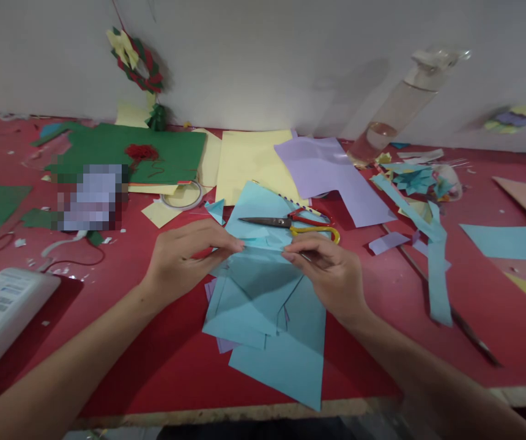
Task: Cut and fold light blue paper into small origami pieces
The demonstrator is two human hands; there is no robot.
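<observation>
A small folded blue paper (263,244) is stretched between my two hands above a pile of blue sheets. My left hand (189,253) pinches its left end between thumb and fingers. Its right end is pinched by my right hand (329,269). Just beyond the hands, scissors (267,222) with red and yellow handles lie on a blue sheet (256,198), pointing left. Under and in front of the hands, overlapping blue sheets (290,366) reach toward the table's front edge, with bits of purple paper showing at their left.
Yellow sheets (244,159), a purple sheet (322,165) and green paper (93,146) lie behind. A spray bottle (391,116) leans at the back right. A white power strip (6,318) and a blurred phone (93,198) are at left; a thin brush (467,333) lies at right.
</observation>
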